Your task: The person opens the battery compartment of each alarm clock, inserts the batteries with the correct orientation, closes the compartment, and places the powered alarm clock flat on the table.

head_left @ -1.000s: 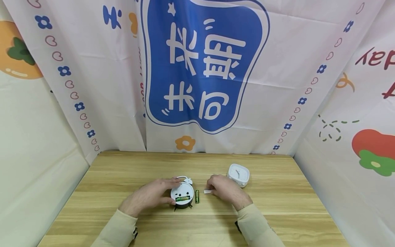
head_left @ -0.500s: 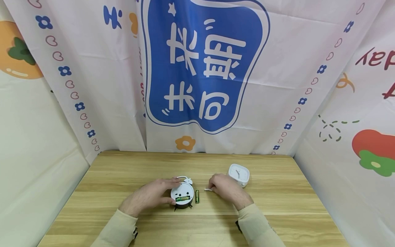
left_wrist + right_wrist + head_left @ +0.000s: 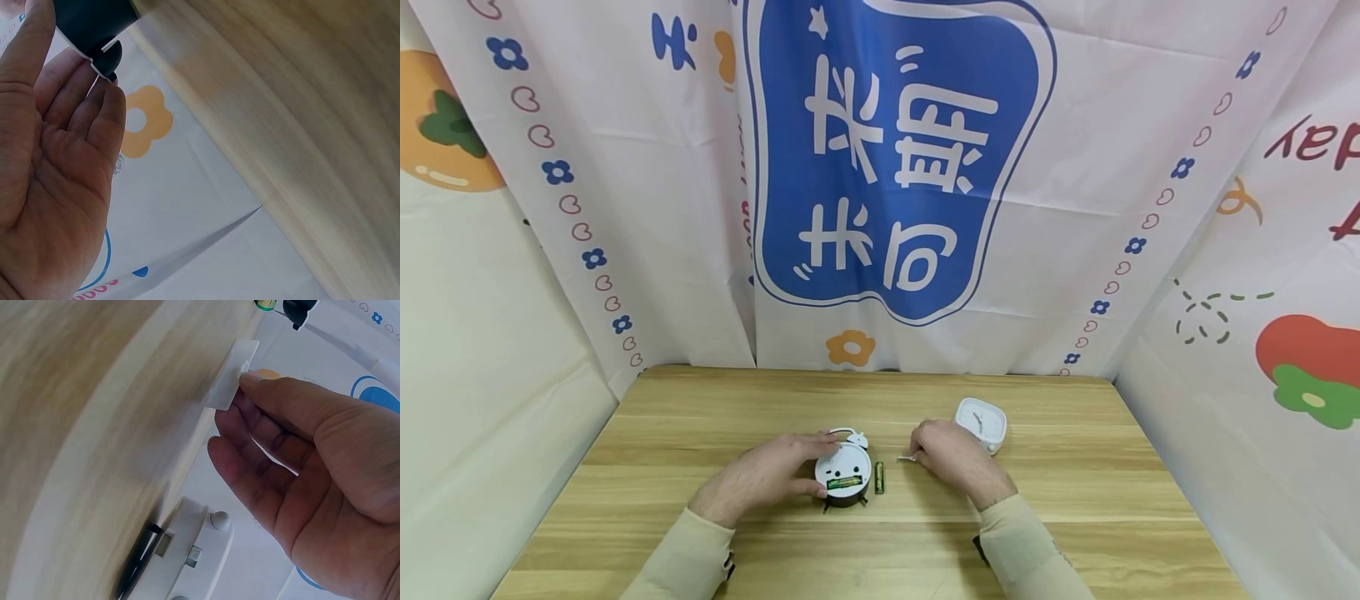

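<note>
A round alarm clock (image 3: 853, 457) lies with its white back up on the table, a green battery (image 3: 844, 482) in its open slot. My left hand (image 3: 767, 471) grips the clock's left side between thumb and fingers; the left wrist view shows its dark casing (image 3: 94, 25) at the fingertips. Right of the clock lies a second green battery (image 3: 880, 477). My right hand (image 3: 953, 454) pinches a small white battery cover (image 3: 232, 375) by its edge, between thumb and fingertips, close over the wood.
A white square clock (image 3: 981, 421), face up, sits just behind my right hand. A black rod-like part (image 3: 139, 559) shows beside it in the right wrist view. The wooden table (image 3: 760, 550) ends at printed cloth walls (image 3: 685, 250).
My right hand has tilted the battery cover from flat to nearly edge-on in the head view, shifting slightly right and back. The left hand and the round clock have stayed put.
</note>
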`<control>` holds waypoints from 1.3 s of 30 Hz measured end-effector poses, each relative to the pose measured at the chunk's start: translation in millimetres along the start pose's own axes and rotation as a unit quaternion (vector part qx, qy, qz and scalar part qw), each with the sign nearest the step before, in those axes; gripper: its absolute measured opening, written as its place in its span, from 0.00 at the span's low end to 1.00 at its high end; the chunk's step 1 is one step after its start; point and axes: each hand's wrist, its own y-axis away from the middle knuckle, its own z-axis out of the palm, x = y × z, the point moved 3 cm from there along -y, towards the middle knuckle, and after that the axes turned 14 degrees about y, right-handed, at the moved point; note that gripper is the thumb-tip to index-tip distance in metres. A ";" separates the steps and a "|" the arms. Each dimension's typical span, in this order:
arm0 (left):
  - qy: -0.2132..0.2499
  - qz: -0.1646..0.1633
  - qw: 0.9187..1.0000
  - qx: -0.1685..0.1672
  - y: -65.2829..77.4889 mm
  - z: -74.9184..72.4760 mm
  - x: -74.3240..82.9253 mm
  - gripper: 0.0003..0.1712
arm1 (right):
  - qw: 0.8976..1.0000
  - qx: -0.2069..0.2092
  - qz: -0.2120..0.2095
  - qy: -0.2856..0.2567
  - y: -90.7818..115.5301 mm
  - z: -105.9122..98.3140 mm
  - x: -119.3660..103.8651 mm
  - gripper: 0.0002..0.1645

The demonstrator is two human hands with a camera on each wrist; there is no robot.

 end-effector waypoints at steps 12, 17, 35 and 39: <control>0.003 -0.002 1.000 -0.001 -0.4 0.0 -0.4 0.45 | 1.000 -0.007 0.021 0.004 -1.1 0.7 -0.7 0.06; 0.001 0.001 1.000 0.001 0.2 0.1 -0.4 0.45 | 1.000 -0.002 0.018 0.009 -1.2 -0.2 -1.5 0.04; -0.001 -0.002 1.000 0.002 -0.7 0.2 0.6 0.43 | 0.997 0.046 -0.036 0.053 -2.7 -27.7 -36.2 0.04; -0.001 -0.001 1.000 0.002 -0.9 0.3 0.2 0.43 | 0.995 0.054 -0.053 0.061 -2.3 -33.1 -47.4 0.03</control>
